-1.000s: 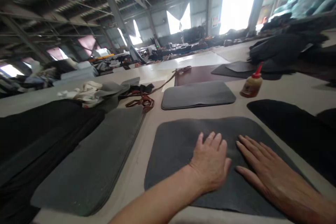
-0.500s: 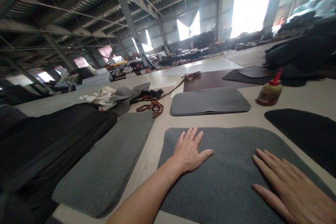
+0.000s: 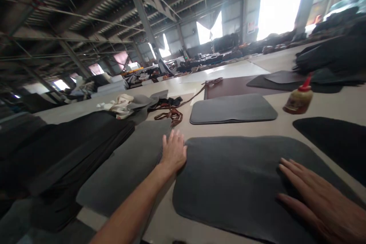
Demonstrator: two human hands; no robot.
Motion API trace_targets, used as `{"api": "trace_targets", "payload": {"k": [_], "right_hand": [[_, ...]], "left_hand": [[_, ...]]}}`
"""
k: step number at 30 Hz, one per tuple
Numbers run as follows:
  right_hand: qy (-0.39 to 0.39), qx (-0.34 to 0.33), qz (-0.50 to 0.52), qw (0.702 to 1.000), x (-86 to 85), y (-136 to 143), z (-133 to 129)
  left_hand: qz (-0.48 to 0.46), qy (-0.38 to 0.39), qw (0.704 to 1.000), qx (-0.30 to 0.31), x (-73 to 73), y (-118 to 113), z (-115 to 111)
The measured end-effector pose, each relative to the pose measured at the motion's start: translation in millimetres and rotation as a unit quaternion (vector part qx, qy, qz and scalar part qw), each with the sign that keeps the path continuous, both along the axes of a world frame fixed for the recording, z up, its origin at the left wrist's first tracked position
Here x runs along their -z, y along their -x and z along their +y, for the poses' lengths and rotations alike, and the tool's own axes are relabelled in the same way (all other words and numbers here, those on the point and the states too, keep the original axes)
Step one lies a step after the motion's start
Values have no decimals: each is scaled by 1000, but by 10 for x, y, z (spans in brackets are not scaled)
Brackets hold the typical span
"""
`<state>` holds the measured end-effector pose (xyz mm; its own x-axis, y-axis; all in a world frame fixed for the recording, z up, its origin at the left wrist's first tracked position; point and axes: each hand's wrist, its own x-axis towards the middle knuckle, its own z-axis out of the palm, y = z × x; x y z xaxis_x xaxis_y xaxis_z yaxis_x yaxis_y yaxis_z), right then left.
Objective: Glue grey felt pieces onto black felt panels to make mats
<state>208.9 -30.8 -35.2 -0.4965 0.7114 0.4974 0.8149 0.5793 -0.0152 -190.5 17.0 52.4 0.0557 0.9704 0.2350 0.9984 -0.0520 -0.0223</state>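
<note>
A large dark grey sheet with rounded corners lies flat in front of me. My left hand is at its upper left corner, beside a stack of grey pieces; its fingers are slightly apart and hold nothing that I can see. Over the sheet's right part lies my right hand, palm down with fingers extended, holding nothing. Beyond the sheet rests a smaller grey stack. To its right stands a bottle of brownish liquid with a red nozzle.
Dark layered material lies at the left. Brown strips and a pale cloth bundle are behind the grey stack. A black piece lies at the right, with a dark heap farther back on the table.
My left hand has moved left, off the middle of the sheet to its left edge. My right hand stays over the right part. The view has shifted slightly.
</note>
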Motion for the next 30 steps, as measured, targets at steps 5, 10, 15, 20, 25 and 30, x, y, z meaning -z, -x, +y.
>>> {"api": "trace_targets", "payload": {"k": [5,10,15,20,25,30], "right_hand": [[-56,-79,-48,994,-318,480,111],[-25,-92,-97,991,-208,678,146],[42,-80,-114,989,-265,575,84],[-6,-69,-102,992,-312,265,-42],[0,-11,-64,998,-134,-198,-232],[55,13,5,998,-15,-564,-344]], "left_hand": [[-48,55,973,217,0,-807,-308],[-112,132,932,318,228,-1146,-475],[-104,151,932,312,225,-953,-452],[-74,164,948,263,136,-563,-583],[-39,153,971,182,190,-104,-877],[-7,136,982,127,210,226,-1127]]}}
